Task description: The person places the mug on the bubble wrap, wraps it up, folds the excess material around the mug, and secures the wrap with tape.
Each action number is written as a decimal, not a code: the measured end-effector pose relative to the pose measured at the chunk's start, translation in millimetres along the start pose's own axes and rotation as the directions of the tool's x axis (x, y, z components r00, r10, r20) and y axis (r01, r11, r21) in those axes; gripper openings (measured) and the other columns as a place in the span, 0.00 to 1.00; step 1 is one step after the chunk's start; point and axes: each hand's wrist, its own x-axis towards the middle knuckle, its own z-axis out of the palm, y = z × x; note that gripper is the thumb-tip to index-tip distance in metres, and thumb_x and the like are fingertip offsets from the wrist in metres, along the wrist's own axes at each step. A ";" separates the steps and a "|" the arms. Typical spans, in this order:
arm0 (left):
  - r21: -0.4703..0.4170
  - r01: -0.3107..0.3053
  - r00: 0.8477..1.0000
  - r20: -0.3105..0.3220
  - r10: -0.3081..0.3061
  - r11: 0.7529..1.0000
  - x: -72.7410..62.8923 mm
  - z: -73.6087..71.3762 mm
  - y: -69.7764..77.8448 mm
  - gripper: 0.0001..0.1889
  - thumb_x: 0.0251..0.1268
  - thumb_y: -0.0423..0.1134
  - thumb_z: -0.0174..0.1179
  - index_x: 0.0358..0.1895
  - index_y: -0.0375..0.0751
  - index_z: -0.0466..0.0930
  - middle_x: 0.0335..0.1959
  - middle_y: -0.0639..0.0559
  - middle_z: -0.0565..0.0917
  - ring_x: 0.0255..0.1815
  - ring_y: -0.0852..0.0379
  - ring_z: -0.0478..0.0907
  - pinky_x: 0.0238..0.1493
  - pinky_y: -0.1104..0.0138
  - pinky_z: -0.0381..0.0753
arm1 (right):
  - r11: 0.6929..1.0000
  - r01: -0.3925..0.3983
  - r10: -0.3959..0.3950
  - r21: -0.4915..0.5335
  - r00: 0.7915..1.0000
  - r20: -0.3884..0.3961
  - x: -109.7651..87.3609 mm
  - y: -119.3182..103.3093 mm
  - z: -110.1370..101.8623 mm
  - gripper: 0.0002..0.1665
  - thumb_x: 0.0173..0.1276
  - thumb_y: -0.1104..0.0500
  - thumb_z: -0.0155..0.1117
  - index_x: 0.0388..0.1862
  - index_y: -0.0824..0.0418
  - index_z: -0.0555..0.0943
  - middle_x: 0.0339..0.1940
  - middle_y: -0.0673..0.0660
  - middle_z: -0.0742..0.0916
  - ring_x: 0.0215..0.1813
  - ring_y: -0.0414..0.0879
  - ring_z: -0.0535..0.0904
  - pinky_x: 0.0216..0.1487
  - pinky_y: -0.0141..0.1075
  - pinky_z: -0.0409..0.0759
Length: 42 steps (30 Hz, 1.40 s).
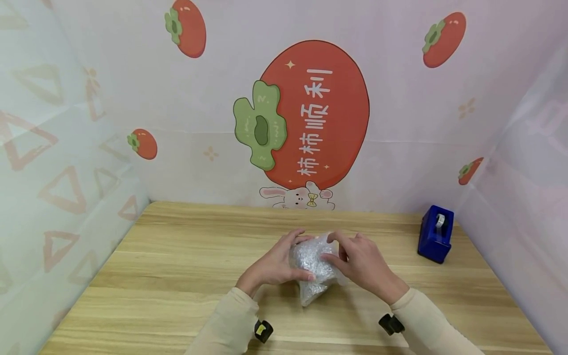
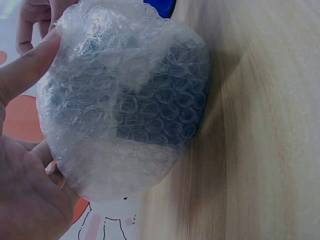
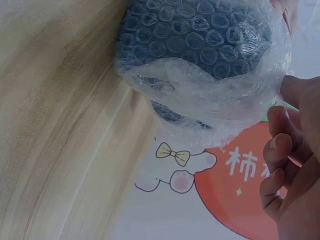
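A bubble-wrapped package stands on the wooden table, in front of both arms. A dark bluish thing shows through the bubbles in the left wrist view; its kind is hidden by the wrap. My left hand grips the package from its left side, thumb on the near face and fingers behind. On the upper right, my right hand touches the wrap with its thumb, fingers loosely bent and a gap between thumb and index tip. In the right wrist view, loose wrap folds over one end.
A blue tape dispenser with a roll of clear tape stands at the table's back right. The wooden table meets a printed backdrop at the back, with printed sheets at both sides.
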 end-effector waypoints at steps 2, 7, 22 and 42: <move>0.000 -0.004 1.000 0.001 0.004 1.000 0.3 -0.1 -0.3 0.57 0.50 0.45 0.80 0.80 0.41 0.51 0.74 0.57 0.70 0.75 0.50 0.59 0.74 0.45 0.56 | 0.999 0.031 -0.031 0.013 0.999 -0.024 -1.5 1.2 0.3 0.21 0.55 0.53 0.82 0.43 0.53 0.81 0.17 0.36 0.71 0.21 0.30 0.63 0.29 0.32 0.65; 0.009 -0.015 1.000 -0.001 0.015 1.000 1.2 -0.2 -0.9 0.58 0.50 0.46 0.80 0.80 0.40 0.51 0.74 0.58 0.70 0.76 0.50 0.58 0.74 0.45 0.56 | 0.991 0.122 -0.119 0.054 0.991 -0.056 -3.4 4.2 -1.8 0.15 0.55 0.59 0.81 0.42 0.51 0.88 0.19 0.36 0.78 0.22 0.29 0.67 0.29 0.31 0.63; 0.019 -0.010 1.000 -0.003 0.010 1.000 1.3 -0.6 0.3 0.58 0.50 0.46 0.80 0.80 0.40 0.51 0.73 0.59 0.71 0.74 0.50 0.61 0.73 0.47 0.59 | 0.971 0.235 -0.230 -0.041 0.967 0.109 -3.4 6.4 -2.7 0.17 0.63 0.58 0.69 0.51 0.46 0.90 0.23 0.40 0.72 0.22 0.32 0.59 0.32 0.31 0.57; 0.033 -0.019 1.000 -0.008 0.019 0.999 0.4 0.1 -1.0 0.57 0.49 0.48 0.80 0.79 0.41 0.53 0.73 0.59 0.71 0.76 0.49 0.58 0.74 0.46 0.57 | 0.972 0.175 -0.098 -0.160 0.911 0.399 15.0 -10.0 -10.1 0.28 0.71 0.56 0.55 0.69 0.39 0.79 0.25 0.47 0.82 0.29 0.39 0.75 0.34 0.38 0.63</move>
